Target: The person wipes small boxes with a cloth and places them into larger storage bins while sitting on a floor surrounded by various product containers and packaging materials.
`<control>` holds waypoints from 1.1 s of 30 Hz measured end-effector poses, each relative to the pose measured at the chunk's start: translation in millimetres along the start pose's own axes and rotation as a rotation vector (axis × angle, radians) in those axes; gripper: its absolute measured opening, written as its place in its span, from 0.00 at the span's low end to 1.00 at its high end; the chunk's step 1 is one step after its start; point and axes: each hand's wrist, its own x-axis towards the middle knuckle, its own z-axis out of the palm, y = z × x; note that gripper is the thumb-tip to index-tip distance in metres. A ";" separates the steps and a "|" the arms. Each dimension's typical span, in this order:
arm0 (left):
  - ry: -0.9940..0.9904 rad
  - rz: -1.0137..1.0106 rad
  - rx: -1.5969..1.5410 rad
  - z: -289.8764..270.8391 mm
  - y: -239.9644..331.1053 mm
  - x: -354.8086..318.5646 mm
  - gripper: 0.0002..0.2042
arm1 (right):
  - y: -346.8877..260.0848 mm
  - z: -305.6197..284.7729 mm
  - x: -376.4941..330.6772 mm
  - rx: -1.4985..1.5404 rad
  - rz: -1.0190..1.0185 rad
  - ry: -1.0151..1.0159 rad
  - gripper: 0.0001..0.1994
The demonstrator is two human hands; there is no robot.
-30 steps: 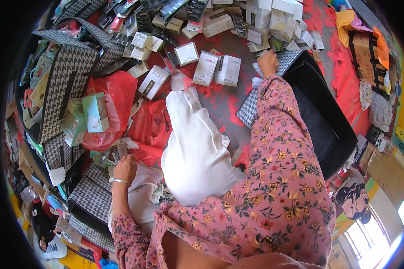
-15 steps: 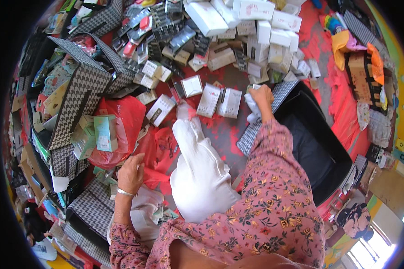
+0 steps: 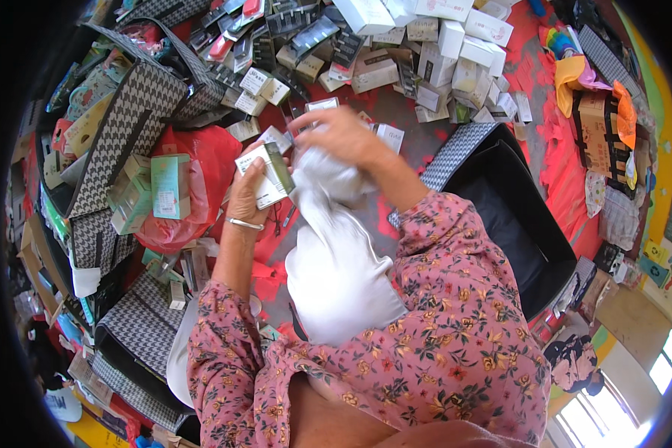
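Observation:
My left hand point(image 3: 245, 193), with a bracelet at the wrist, is closed round a small white-and-green carton point(image 3: 273, 178). Just to its right, my right hand point(image 3: 342, 136) is smeared by motion, so I cannot tell how its fingers lie. A pale crumpled cloth-like shape point(image 3: 332, 175) shows directly below that hand; whether the hand holds it is unclear. White silky fabric point(image 3: 336, 276) covers my leg in the middle. Behind my right hand, a white box point(image 3: 390, 137) is partly hidden on the floor.
Many small cartons point(image 3: 373, 71) lie heaped at the far side. At right stands an open black-lined houndstooth storage box point(image 3: 511, 224). A filled houndstooth box point(image 3: 131, 123) and a red plastic bag point(image 3: 201, 172) with pale green cartons point(image 3: 171, 187) are at left.
My right hand has left the storage box's edge and swung left to the middle. My left hand has risen and now holds the small carton. The view has shifted slightly.

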 end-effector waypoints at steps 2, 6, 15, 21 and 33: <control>0.017 -0.046 0.080 -15.2 10.2 -13.8 0.21 | 54.8 -39.9 -2.5 -0.086 0.341 0.366 0.08; 0.041 -0.120 0.017 -23.2 20.0 -31.6 0.23 | 208.7 -145.5 -31.8 -0.546 0.869 0.694 0.20; 0.114 -0.166 0.231 -14.9 26.6 -62.1 0.29 | 226.6 -184.0 -33.8 -0.699 0.900 0.691 0.49; 0.189 -0.214 0.296 -23.4 30.9 -78.0 0.29 | 248.7 -173.1 -27.6 -0.593 0.975 0.761 0.42; 0.211 -0.152 0.304 -13.4 70.7 -171.2 0.36 | 171.8 -121.7 -74.0 -0.554 1.050 0.646 0.32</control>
